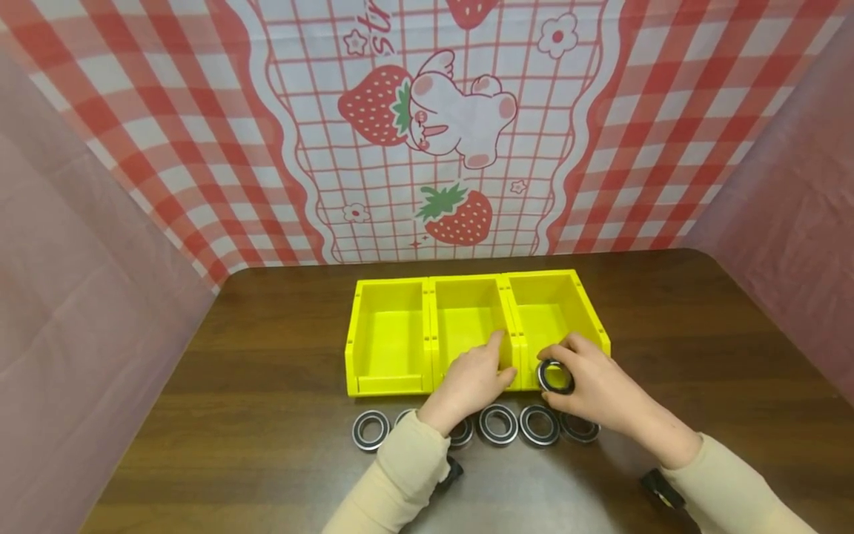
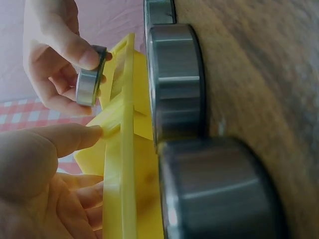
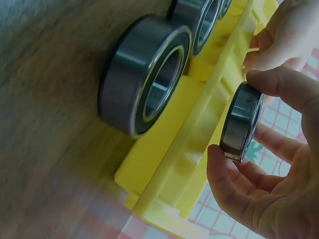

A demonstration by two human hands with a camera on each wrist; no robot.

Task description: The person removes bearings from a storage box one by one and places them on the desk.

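Note:
My right hand (image 1: 600, 386) pinches a ball bearing (image 3: 240, 122), steel with dark seals, between thumb and fingers. It is held on edge above the front lip of the right-hand bin in the yellow three-bin tray (image 1: 389, 385). My left hand (image 1: 470, 380) reaches over the middle bin, its index finger extended by the divider and its thumb touching the yellow edge. In the left wrist view, its other fingers lie loosely bent behind the front wall. Several more bearings (image 1: 497, 440) lie flat in a row before the bins; the left forearm and right hand partly cover some.
The bins stand side by side on a brown wood-grain table (image 1: 267, 371). Behind it hangs a red-and-white checked cloth (image 1: 280, 193) with strawberries, and pink cloth (image 1: 787, 185) closes the sides. Dark straps (image 1: 660, 489) sit at the wrists.

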